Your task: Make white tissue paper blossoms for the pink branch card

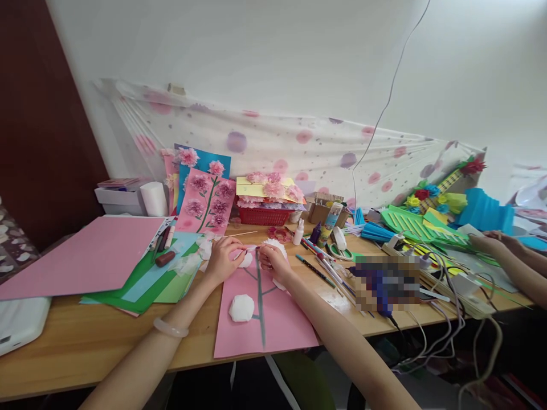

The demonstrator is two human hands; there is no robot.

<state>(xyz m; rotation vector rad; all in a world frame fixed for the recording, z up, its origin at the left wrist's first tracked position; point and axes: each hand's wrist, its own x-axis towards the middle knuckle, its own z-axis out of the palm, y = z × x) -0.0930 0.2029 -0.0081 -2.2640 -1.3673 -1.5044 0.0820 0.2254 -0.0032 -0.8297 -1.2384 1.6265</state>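
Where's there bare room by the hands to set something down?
Most room: the tabletop's front left, between the green sheets, the white device and the left forearm. Less room: between right forearm and dark pen. The pink sheet is bare at lower right. Crowded: right side, around the power strip.

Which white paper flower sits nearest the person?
The lower-left white paper flower, clear of the left hand and right hand; the others lie farther up, partly covered.
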